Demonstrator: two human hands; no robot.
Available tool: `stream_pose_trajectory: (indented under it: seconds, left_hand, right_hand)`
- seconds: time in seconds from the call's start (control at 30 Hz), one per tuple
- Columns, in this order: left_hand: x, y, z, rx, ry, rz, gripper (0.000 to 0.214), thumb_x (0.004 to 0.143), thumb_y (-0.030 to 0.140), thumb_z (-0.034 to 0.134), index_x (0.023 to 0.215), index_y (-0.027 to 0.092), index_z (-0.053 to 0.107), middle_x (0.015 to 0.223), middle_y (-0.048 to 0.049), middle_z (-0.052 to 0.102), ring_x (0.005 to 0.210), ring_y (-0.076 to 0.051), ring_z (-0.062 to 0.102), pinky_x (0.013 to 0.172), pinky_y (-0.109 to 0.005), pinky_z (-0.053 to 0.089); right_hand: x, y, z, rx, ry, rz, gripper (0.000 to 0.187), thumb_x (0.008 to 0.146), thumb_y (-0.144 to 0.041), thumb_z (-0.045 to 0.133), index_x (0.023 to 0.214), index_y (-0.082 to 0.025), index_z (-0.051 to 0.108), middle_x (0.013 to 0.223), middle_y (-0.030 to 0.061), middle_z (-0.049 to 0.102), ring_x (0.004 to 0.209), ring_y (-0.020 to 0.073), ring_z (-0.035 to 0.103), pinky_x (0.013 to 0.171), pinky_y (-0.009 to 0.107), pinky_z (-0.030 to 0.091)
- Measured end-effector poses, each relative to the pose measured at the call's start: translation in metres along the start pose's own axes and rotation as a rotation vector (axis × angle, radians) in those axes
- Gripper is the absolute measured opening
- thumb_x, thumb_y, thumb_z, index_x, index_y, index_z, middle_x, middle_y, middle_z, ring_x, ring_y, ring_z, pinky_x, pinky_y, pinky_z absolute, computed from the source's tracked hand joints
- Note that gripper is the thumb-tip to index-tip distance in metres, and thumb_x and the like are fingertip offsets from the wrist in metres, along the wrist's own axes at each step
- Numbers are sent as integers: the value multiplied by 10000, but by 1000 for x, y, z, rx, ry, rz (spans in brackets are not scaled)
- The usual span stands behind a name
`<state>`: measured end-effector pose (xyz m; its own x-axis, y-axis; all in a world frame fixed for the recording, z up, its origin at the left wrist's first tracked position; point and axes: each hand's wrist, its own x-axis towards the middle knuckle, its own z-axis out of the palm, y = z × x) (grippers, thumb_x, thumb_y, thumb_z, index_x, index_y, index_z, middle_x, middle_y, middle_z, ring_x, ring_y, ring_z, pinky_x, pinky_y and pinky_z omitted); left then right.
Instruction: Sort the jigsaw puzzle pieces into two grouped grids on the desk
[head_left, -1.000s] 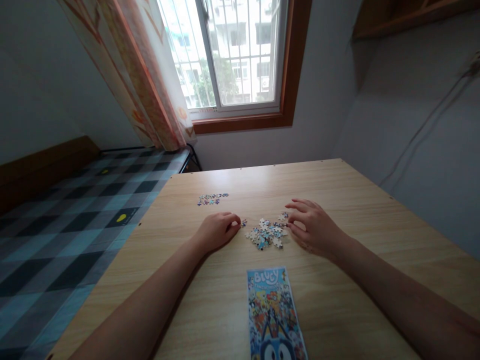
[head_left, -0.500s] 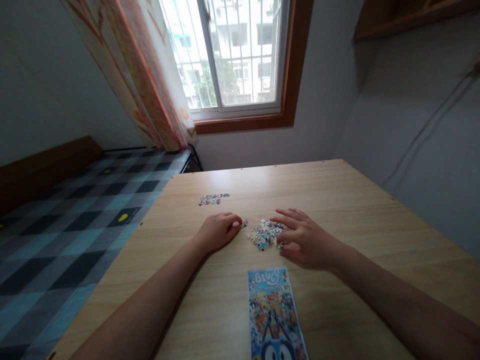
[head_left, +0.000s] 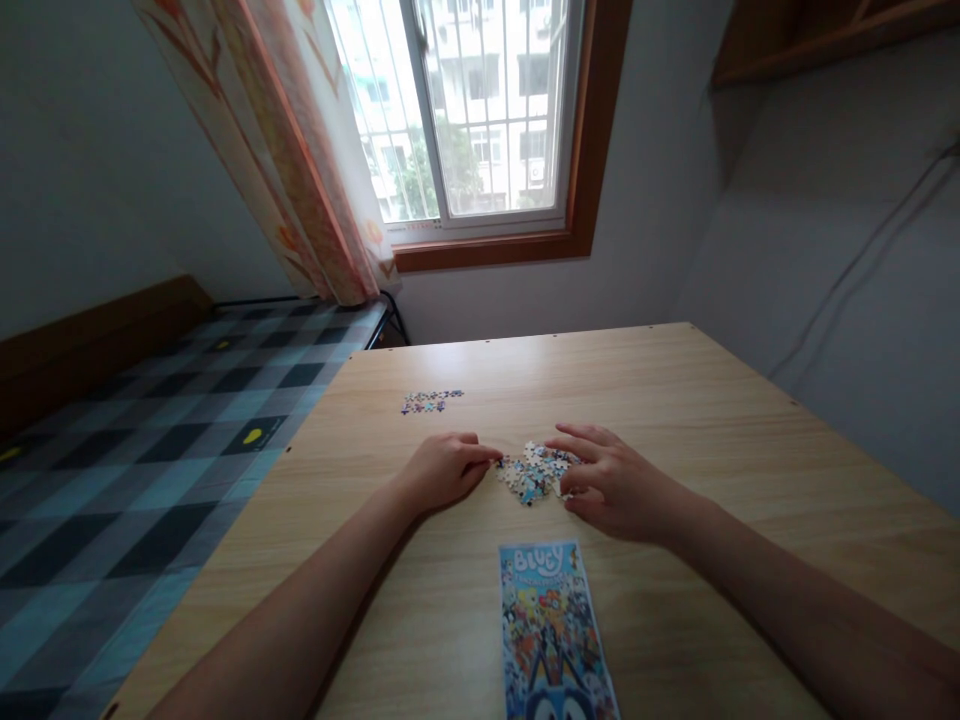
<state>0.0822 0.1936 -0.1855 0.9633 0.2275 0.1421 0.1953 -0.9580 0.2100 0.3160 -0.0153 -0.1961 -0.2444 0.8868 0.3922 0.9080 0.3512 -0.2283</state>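
Note:
A small heap of loose jigsaw pieces [head_left: 535,471] lies in the middle of the wooden table [head_left: 675,400]. My left hand [head_left: 442,468] rests on the table at the heap's left edge, fingers curled, fingertips touching the nearest pieces. My right hand [head_left: 611,480] lies against the heap's right side with its fingers stretched out and slightly spread over the pieces. Neither hand visibly holds a piece. A colourful printed puzzle picture sheet [head_left: 553,630] lies flat near me, just below the heap.
A short joined strip of puzzle pieces [head_left: 430,401] sits farther back on the left of the table. A bed with a checked blue and black cover [head_left: 150,440] stands to the left. A window [head_left: 480,110] with a curtain [head_left: 300,150] is behind the table.
Both hands have closed in on the heap. The right hand slid left, pushing the scattered pieces into a tighter pile; the left fingertips now touch its left edge.

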Motion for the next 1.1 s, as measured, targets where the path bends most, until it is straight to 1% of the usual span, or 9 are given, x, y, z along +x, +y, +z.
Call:
stream_pose_trajectory:
  seconds: [0.17,0.37,0.53,0.6,0.67,0.83,0.9,1.1]
  left_hand:
    - [0,6,0,12,-9,43,355,983,290,488,1214,350,751,886,-29,704,769,-160,648,720,-283,481]
    - [0,11,0,11,-22,71,356,985,286,483,1224,335,743,867,-26,697,775,-154,654,731,-282,500]
    - [0,11,2,15,11,47,353,988,310,484,1250,284,720,969,-46,733,853,-180,678,778,-311,517]
    - [0,11,2,10,20,41,354,979,329,504,1260,258,706,1006,-58,740,875,-191,683,793,-323,523]
    - [0,12,2,2,17,42,353,974,357,519,1256,249,701,997,-61,741,860,-191,684,793,-326,526]
    - [0,15,1,9,9,38,362,965,393,541,1256,242,696,950,-49,735,823,-187,677,777,-321,515]
    - [0,16,0,14,11,34,364,968,389,538,1255,232,698,941,-46,732,821,-190,674,772,-319,509]
    - [2,17,1,12,23,29,349,963,389,549,1237,239,705,935,-41,735,814,-185,681,765,-313,514]
  right_hand:
    - [0,1,0,27,-6,8,111,822,-182,700,871,-269,749,1450,-13,581,1429,298,444,1145,552,392]
    - [-2,6,4,43,11,-7,81,823,-189,716,870,-246,748,1419,21,608,1412,307,464,1121,542,419]
    - [-2,8,4,39,18,-4,72,821,-192,723,871,-243,731,1395,21,625,1399,309,481,1121,547,420]
    - [-1,7,2,39,27,-11,94,816,-209,738,905,-234,721,1383,44,633,1388,316,493,1114,547,427]
    - [0,6,2,44,35,-13,156,815,-230,751,967,-230,715,1377,61,636,1382,315,499,1112,541,431]
    - [2,2,8,9,61,-14,315,854,-254,721,1168,-271,700,1400,62,618,1378,305,492,1119,540,411]
    - [3,0,12,-8,79,-9,304,875,-259,698,1178,-280,707,1400,68,616,1370,315,495,1115,550,403]
    - [6,-3,20,-20,80,-9,130,915,-276,661,1024,-263,731,1411,53,609,1373,331,490,1100,572,403]
